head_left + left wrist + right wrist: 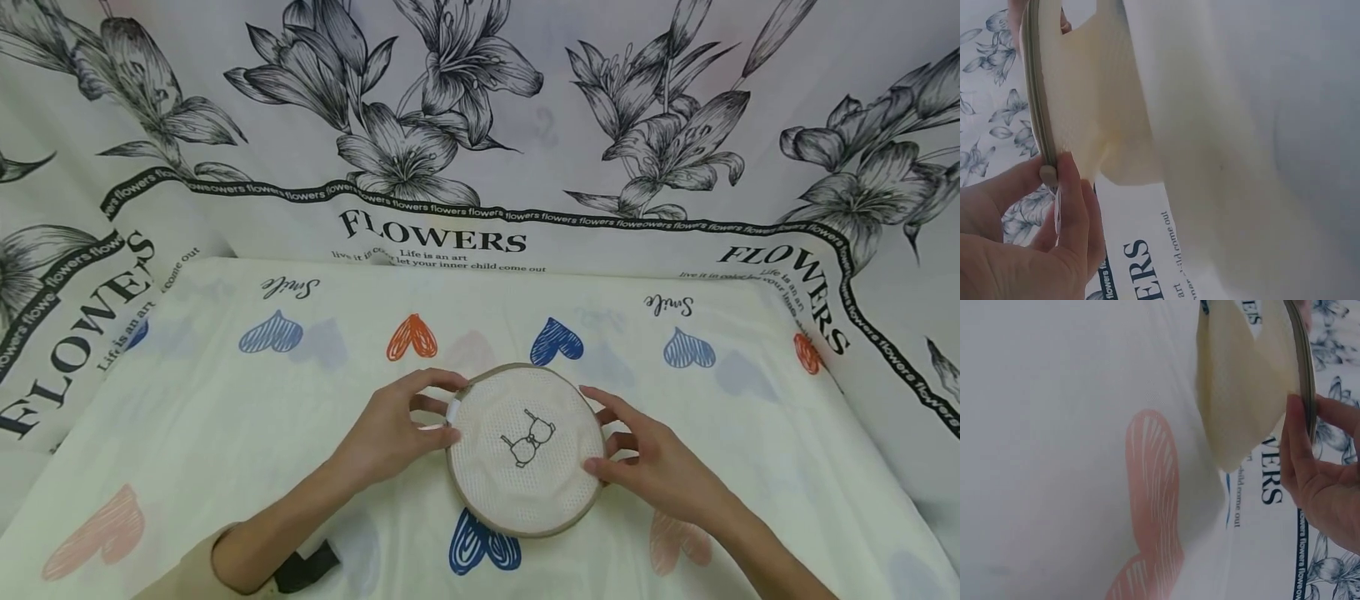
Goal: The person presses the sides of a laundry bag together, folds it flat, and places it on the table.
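Observation:
A round embroidery hoop [583, 518] stretches white cloth [487, 487] that carries a dark stitched outline like a pair of glasses [527, 452]. My left hand [390, 429] grips its left edge, thumb on the front and fingers round the back. The opposite edge is pinched by my right hand [660, 454], its thumb over the rim. In the left wrist view, fingers hold the hoop beside its small tightening screw [1049, 176]. Loose cloth [1235, 394] hangs behind the hoop in the right wrist view.
Beneath lies a pale tablecloth [247, 433] printed with hearts. Behind it rises a white curtain-like fabric [540, 150] with black flowers and lettering. A black band [306, 568] sits by the left sleeve [198, 567].

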Action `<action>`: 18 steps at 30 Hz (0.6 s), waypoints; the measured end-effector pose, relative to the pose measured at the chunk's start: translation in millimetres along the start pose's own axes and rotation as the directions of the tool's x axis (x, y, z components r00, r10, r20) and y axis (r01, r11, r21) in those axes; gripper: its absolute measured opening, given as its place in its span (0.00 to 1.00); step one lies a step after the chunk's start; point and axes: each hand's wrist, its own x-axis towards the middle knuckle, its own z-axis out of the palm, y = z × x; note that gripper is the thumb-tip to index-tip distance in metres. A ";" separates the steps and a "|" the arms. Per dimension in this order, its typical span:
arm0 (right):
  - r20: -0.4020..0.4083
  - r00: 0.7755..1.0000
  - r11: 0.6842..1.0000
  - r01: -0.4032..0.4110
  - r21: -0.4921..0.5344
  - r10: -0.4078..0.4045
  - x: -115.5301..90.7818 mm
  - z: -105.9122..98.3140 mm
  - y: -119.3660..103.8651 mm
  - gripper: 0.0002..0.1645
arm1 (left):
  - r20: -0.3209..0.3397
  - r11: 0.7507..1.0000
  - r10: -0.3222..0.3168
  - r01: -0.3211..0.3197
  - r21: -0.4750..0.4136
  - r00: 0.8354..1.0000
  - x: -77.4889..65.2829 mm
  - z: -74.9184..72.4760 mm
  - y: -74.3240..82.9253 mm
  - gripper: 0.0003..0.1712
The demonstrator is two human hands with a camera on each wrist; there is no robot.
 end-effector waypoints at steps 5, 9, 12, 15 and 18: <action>0.004 1.000 1.000 0.000 -0.009 0.000 -1.2 2.8 -0.4 0.47 | -0.011 0.998 0.059 -0.058 0.031 0.998 -0.1 2.0 -1.8 0.30; 0.002 1.000 1.000 -0.007 -0.010 0.007 -1.0 4.1 -0.8 0.46 | 0.040 0.993 0.076 -0.079 0.089 0.996 0.3 3.9 -1.8 0.36; -0.015 1.000 0.999 -0.018 -0.041 0.018 -0.1 6.5 0.4 0.47 | 0.066 0.975 0.103 -0.114 0.190 0.992 1.2 6.5 -1.7 0.41; -0.031 0.999 0.996 -0.042 -0.083 0.040 1.1 9.6 1.9 0.48 | 0.074 0.947 0.128 -0.144 0.289 0.989 2.4 9.4 -2.0 0.45; -0.037 0.998 0.993 -0.054 -0.104 0.051 1.9 12.0 3.0 0.49 | 0.083 0.922 0.148 -0.168 0.348 0.985 3.9 11.9 -1.8 0.46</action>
